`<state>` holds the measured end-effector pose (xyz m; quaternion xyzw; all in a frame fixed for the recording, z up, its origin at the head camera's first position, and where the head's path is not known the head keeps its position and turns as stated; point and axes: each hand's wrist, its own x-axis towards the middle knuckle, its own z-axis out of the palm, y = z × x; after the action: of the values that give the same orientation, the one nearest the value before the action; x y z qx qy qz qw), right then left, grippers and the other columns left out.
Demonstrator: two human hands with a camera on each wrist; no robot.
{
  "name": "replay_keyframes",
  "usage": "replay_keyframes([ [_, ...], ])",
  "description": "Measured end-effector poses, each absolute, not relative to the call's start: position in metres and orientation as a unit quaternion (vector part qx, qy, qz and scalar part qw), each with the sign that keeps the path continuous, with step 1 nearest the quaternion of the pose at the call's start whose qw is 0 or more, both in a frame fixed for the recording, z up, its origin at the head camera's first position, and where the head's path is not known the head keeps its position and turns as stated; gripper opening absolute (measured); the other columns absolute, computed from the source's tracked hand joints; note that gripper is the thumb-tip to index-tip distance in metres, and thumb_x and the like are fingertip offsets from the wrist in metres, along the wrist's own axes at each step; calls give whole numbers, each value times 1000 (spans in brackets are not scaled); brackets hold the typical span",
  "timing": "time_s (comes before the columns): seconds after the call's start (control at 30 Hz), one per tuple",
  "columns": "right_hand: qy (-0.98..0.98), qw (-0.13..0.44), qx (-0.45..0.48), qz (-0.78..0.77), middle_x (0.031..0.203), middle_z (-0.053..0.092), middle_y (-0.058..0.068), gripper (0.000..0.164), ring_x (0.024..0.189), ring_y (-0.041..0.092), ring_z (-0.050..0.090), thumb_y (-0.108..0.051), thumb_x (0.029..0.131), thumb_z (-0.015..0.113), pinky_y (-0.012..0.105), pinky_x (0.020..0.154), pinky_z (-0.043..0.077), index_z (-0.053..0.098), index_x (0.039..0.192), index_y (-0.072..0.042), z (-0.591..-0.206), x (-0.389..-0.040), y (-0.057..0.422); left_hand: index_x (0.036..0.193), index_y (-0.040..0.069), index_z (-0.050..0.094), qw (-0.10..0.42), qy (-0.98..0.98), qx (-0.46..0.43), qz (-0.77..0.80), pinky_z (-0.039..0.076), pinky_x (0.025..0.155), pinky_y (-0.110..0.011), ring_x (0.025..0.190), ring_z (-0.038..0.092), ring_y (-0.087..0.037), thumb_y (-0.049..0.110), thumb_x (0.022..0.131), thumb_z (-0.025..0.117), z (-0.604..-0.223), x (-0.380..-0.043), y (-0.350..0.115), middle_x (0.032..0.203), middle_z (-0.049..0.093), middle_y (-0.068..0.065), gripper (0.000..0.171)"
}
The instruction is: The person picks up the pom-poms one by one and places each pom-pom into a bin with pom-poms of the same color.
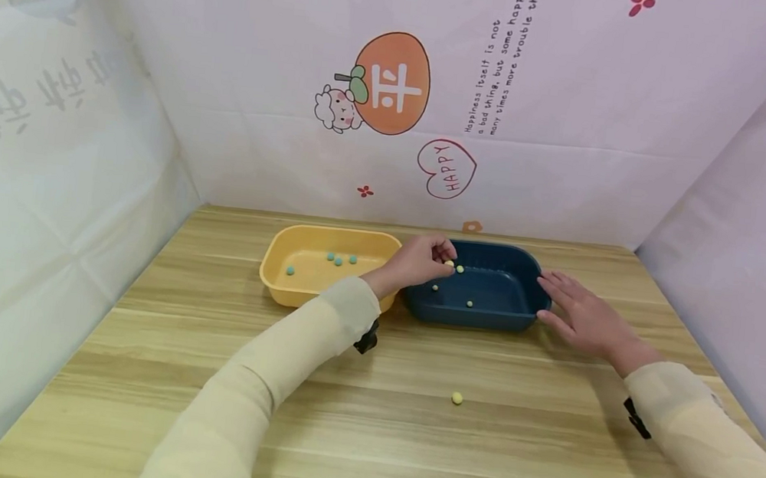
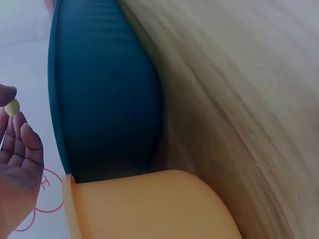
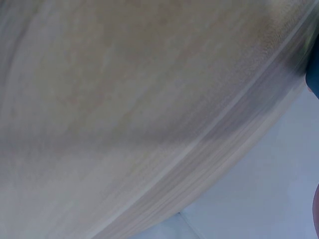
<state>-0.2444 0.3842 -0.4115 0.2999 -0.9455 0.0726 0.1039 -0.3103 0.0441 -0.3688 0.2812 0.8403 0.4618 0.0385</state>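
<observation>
Over the left part of a dark blue basin (image 1: 486, 319), my left hand (image 1: 420, 262) pinches a small pale yellow ball (image 2: 13, 107) between thumb and fingertips. A few similar yellow balls (image 1: 470, 303) lie in that basin. My right hand (image 1: 578, 313) rests against the basin's right end, its fingers fairly straight along the rim. To the left stands a yellow basin (image 1: 294, 296) holding several blue-green balls (image 1: 291, 270); my left forearm passes over its right end. In the right wrist view only a sliver of the right hand shows at the edge.
One more yellow ball (image 1: 457, 398) lies on the wood-grain table (image 1: 362, 452) in front of the blue basin. The two basins stand side by side near a printed white backdrop (image 1: 264, 104), with white cloth walls on both sides.
</observation>
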Motion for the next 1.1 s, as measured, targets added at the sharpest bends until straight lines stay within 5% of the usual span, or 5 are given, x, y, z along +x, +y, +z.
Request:
replay_keyframes([
  [0.4,-948,97,295,74,150,32,27,64,140,43,25,-34,100,54,47,116,17,35,147,6,-410,-244,382,98,10,64,14,857,265,442,49,68,-20,80,54,-15,16,89,73,-375,-330,62,89,60,0,14],
  [1.1,-944,111,302,78,148,34,29,63,137,45,29,-32,100,55,45,116,17,37,145,8,-411,-243,382,102,3,66,10,869,251,427,48,69,-24,79,55,-17,10,89,71,-382,-337,66,88,60,-1,16],
])
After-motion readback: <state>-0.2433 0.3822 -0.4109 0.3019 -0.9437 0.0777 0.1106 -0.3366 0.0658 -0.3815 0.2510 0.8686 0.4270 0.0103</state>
